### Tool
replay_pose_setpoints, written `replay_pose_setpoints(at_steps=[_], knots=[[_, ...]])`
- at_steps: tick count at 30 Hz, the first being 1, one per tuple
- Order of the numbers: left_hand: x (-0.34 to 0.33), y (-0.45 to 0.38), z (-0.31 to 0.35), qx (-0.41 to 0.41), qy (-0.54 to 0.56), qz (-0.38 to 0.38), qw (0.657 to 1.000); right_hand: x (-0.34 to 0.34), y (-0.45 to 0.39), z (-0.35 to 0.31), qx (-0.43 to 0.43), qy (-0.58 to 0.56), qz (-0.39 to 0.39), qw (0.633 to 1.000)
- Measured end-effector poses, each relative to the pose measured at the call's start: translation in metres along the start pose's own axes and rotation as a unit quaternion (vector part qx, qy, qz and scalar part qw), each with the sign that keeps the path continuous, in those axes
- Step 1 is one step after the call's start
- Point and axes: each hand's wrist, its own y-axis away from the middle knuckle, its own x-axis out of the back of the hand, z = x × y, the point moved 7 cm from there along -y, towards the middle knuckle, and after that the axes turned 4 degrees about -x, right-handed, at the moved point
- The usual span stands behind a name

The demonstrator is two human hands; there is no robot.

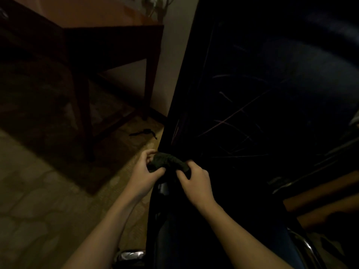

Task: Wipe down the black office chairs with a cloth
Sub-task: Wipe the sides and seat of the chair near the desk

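Both hands (143, 175) (196, 181), apparently bunched cloth (169, 162) at chair (252, 113) edge

Dark olive cloth (168, 163) — bunched into a thick roll, lying across the lower edge of the black office chair (252, 105), touching it. Chair large, dark, glossy, tilted steeply across the right half of the view — faint pale scratch lines crossing its surface.
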Motion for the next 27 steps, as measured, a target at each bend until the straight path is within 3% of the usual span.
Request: replay_pose_setpoints(at_steps=[5, 11, 15, 18, 24, 27], knots=[[0.026, 0.025, -0.011, 0.053, 0.158, 0.000, 0.986, 0.003, 0.022, -0.036, 0.033, 0.108, 0.027, 0.993], [0.035, 0.022, 0.004, -0.002, -0.015, 0.061, 0.998, -0.006, 0.046, -0.050, 0.021, 0.181, 0.055, 0.982], [0.035, -0.016, 0.031, -0.065, -0.190, 0.113, 0.973, 0.008, 0.033, -0.068, 0.011, 0.170, 0.106, 0.980], [0.021, -0.032, 0.040, -0.043, -0.151, 0.097, 0.983, 0.015, 0.020, -0.079, 0.000, 0.154, 0.113, 0.982], [0.011, -0.028, 0.027, -0.022, -0.091, 0.236, 0.967, 0.017, 0.010, -0.077, 0.001, 0.131, 0.110, 0.985], [0.006, -0.028, 0.025, -0.025, -0.085, 0.241, 0.967, 0.017, 0.012, -0.074, 0.011, 0.091, 0.115, 0.989]])
